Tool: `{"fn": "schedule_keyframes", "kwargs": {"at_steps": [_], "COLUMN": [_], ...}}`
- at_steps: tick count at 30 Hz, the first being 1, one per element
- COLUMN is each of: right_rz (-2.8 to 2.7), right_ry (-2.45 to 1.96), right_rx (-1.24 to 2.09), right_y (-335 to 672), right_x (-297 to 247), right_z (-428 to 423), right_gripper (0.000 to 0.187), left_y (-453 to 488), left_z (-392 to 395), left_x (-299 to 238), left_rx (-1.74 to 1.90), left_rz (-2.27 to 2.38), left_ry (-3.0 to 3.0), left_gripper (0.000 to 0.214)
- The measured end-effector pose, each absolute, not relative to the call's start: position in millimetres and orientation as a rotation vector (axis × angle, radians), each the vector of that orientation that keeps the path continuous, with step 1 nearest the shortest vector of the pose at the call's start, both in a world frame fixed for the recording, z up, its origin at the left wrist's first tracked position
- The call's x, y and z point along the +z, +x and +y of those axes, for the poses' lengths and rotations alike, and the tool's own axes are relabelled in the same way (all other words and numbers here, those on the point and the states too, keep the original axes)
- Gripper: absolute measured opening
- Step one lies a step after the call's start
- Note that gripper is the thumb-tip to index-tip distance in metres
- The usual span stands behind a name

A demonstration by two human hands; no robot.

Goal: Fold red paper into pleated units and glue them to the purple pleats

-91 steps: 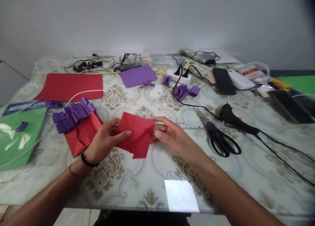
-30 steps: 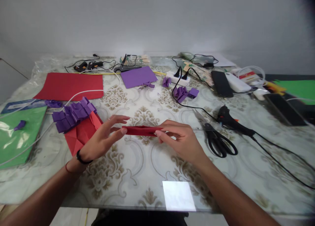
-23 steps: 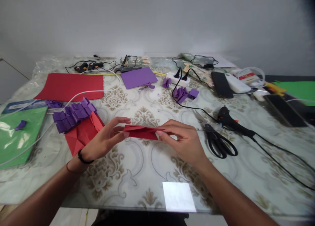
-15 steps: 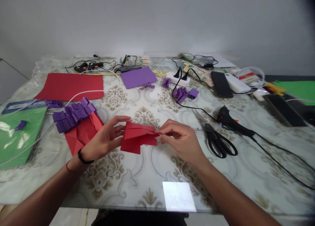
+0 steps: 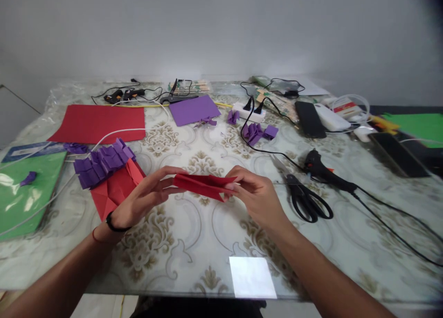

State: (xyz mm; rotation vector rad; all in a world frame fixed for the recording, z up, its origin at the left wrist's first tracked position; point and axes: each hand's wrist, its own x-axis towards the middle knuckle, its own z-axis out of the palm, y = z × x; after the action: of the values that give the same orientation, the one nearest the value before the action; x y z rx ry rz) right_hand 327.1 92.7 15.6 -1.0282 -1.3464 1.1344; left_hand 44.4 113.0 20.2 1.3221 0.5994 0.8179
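A folded piece of red paper (image 5: 204,185) is held up over the middle of the table, seen nearly edge-on with its layers parted at the right. My left hand (image 5: 147,197) has its fingers at the paper's left end, gripping it between fingers and thumb. At the right end, my right hand (image 5: 258,195) pinches the paper with thumb and fingertips. Beside my left wrist lies a larger folded red paper piece (image 5: 119,191), topped by a row of purple folded paper units (image 5: 104,163).
Black-handled scissors (image 5: 304,200) and a corded glue gun (image 5: 327,172) lie to the right. Behind are a purple sheet (image 5: 194,110), red sheets (image 5: 100,123), purple folded pieces (image 5: 254,133) and a white power strip (image 5: 249,111). A green paper pack (image 5: 31,198) lies left; phones (image 5: 310,119) lie right.
The red paper has been tilted from showing its broad face to nearly edge-on. Both hands stay at its ends, the left turned slightly.
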Motion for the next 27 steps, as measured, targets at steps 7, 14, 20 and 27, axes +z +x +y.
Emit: {"fn": "schedule_keyframes", "kwargs": {"at_steps": [7, 14, 20, 27], "right_rz": [-1.642, -1.665, -1.511, -1.286], "right_ry": [-1.013, -0.956, -0.925, -0.997], "right_rx": [0.817, 0.993, 1.281, 1.411], "right_y": [325, 326, 328, 323], "right_x": [15, 3, 0, 1], "right_z": [89, 93, 97, 96], "right_gripper": [0.002, 0.032, 0.029, 0.031], "left_y": [44, 46, 49, 56], "left_z": [112, 113, 112, 112], "left_x": [21, 16, 24, 23], "left_rx": [0.805, 0.915, 0.904, 0.928], "left_rz": [0.792, 0.56, 0.549, 0.684], "left_ry": [1.339, 1.322, 1.491, 1.644], "left_gripper": [0.037, 0.045, 0.058, 0.041]}}
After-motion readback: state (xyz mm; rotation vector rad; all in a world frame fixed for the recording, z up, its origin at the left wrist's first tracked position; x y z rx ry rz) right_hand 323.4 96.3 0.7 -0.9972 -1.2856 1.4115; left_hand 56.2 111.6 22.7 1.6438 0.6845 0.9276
